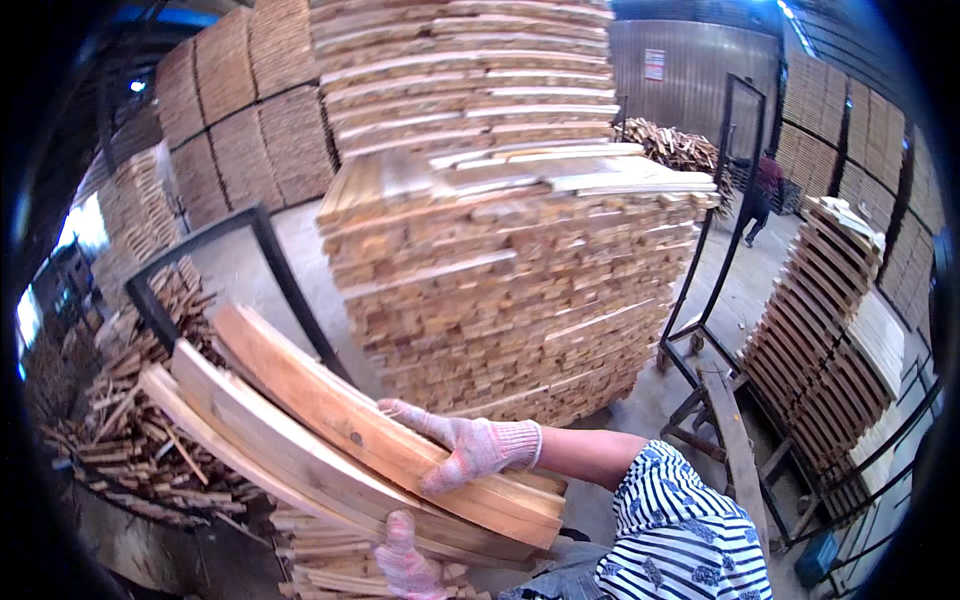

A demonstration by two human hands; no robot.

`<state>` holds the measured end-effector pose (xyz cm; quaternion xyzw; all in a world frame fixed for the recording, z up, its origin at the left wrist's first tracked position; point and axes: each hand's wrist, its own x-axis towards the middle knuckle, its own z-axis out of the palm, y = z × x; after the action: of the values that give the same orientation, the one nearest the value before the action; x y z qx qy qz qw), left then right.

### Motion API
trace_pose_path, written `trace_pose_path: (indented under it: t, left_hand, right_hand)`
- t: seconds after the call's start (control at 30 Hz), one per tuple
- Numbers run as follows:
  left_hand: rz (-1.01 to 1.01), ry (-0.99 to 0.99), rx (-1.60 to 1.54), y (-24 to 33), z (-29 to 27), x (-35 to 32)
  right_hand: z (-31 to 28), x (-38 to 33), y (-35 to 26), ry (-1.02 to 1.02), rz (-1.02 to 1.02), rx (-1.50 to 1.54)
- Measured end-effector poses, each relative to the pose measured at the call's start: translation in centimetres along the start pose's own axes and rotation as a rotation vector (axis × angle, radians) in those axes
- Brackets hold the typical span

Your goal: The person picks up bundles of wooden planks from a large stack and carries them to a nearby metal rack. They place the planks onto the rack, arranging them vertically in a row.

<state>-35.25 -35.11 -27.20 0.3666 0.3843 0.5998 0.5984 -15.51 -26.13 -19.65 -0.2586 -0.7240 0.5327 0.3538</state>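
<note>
Several long wooden boards are bunched together in front of me, slanting from the upper left down to the lower right. My right hand, in a pale knit glove, is closed over the top board, its fingers and thumb spread along the edges. Below the bundle, my left hand wears a similar stained glove and grips the lower side. Its thumb shows against the wood, while the other fingers are partly hidden. Beneath the bundle lies a lower stack of boards.
A tall stack of boards stands ahead. Scrap wood is heaped at left, behind a dark metal frame. On the right are a metal rack and layered planks. A person walks in the background.
</note>
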Motion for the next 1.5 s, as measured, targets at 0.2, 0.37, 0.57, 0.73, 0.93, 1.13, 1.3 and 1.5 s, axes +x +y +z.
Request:
trace_pose_path:
  t: [0.2, 0.37, 0.57, 0.73, 0.93, 1.13, 1.3, 1.5]
  left_hand:
    - [0.201, -0.305, 0.062, 1.7, 16.6, 4.9]
    - [0.1, -0.565, 0.014, 4.3, 31.9, 9.0]
    - [-0.109, -0.816, -0.102, 6.0, 52.2, 18.1]
    - [-0.207, -0.693, 0.107, 3.6, 62.4, 28.9]
    - [-0.321, -0.695, 0.196, 1.3, 64.8, 34.9]
    - [-0.406, -0.623, 0.335, 3.4, 62.7, 36.2]
    - [-0.41, -0.562, 0.259, 7.3, 57.9, 36.7]
    - [-0.224, -0.428, 0.984, 9.1, 48.9, 44.4]
  right_hand:
    - [-11.7, -9.7, -9.0, 0.259, -0.162, -0.059]
    - [-24.7, -13.6, -11.8, 0.375, -0.27, 0.009]
    - [-41.7, -17.9, -21.3, 0.526, -0.109, 0.125]
    - [-57.2, -17.9, -22.7, 0.535, 0.146, -0.12]
    - [-65.3, -18.2, -17.9, 0.349, 0.605, -1.141]
    - [-67.3, -16.7, -16.2, 0.408, 0.79, -1.105]
    - [-67.1, -18.5, -16.7, 0.509, 0.702, -1.161]
    - [-66.4, -17.0, -16.9, 0.517, 0.696, -1.271]
